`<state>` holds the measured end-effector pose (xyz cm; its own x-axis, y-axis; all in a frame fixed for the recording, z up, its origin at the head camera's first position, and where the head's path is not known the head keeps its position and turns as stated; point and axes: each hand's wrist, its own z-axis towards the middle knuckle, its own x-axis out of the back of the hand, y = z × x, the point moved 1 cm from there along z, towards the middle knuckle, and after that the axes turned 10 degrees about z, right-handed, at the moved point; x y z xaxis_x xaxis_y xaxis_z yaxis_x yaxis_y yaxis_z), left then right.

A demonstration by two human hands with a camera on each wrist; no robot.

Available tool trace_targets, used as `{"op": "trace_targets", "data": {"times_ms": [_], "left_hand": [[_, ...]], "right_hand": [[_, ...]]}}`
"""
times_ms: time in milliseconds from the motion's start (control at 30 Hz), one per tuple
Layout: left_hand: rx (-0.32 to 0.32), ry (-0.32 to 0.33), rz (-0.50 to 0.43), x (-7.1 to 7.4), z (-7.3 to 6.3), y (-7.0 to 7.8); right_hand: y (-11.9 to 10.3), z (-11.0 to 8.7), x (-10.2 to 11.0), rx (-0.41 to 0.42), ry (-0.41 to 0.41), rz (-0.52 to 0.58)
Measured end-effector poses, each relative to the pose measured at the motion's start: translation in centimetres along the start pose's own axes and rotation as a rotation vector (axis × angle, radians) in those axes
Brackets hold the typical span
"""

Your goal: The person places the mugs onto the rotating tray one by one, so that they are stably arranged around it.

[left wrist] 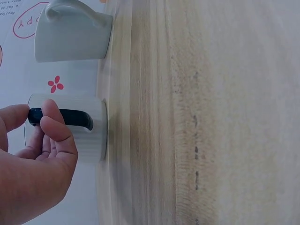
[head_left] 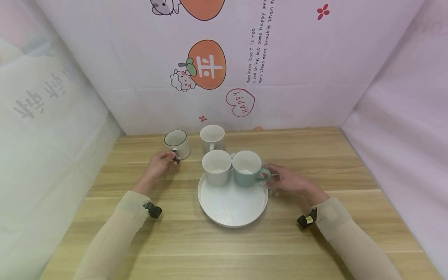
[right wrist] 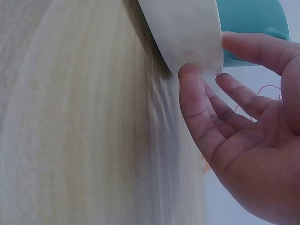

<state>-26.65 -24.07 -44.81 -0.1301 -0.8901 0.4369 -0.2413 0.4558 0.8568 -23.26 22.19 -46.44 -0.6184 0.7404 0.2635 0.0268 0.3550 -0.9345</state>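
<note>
My left hand [head_left: 162, 162] pinches the black handle [left wrist: 72, 118] of a white mug with a dark rim [head_left: 182, 149], which stands on the table at the back left. At the right edge of a round white tray [head_left: 231, 212], my right hand [head_left: 288, 181] holds the rim, thumb and fingertips against it in the right wrist view. A teal mug [head_left: 245, 177] with a pale inside stands on the tray, its handle close to my right fingers. Beside it on the tray is a white mug [head_left: 217, 175]. Another white mug [head_left: 212, 134] stands behind the tray.
Light wooden table [head_left: 210, 256] lies under everything. A white printed cloth [head_left: 297, 77] hangs behind it, and pale cloths close off the left and right sides. Each wrist wears a small black camera.
</note>
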Motion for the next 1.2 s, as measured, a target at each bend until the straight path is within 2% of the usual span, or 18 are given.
{"op": "trace_targets", "data": {"times_ms": [67, 567, 967, 1200], "left_hand": [[-0.009, 0.008, 0.009, -0.03, 0.33, -0.36], [-0.048, 0.024, -0.002, -0.21, 0.83, -0.49], [-0.042, 0.005, -0.03, -0.3, 0.56, -0.07], [-0.037, 0.012, -0.053, -0.3, 0.83, -0.61]], "right_hand": [[-0.02, -0.06, -0.04, 0.002, 0.0, 0.0], [-0.02, -0.12, -0.18, 0.006, 0.003, 0.04], [0.16, -0.09, -0.24, -0.02, -0.003, 0.079], [0.09, -0.1, -0.17, -0.017, -0.006, 0.071]]}}
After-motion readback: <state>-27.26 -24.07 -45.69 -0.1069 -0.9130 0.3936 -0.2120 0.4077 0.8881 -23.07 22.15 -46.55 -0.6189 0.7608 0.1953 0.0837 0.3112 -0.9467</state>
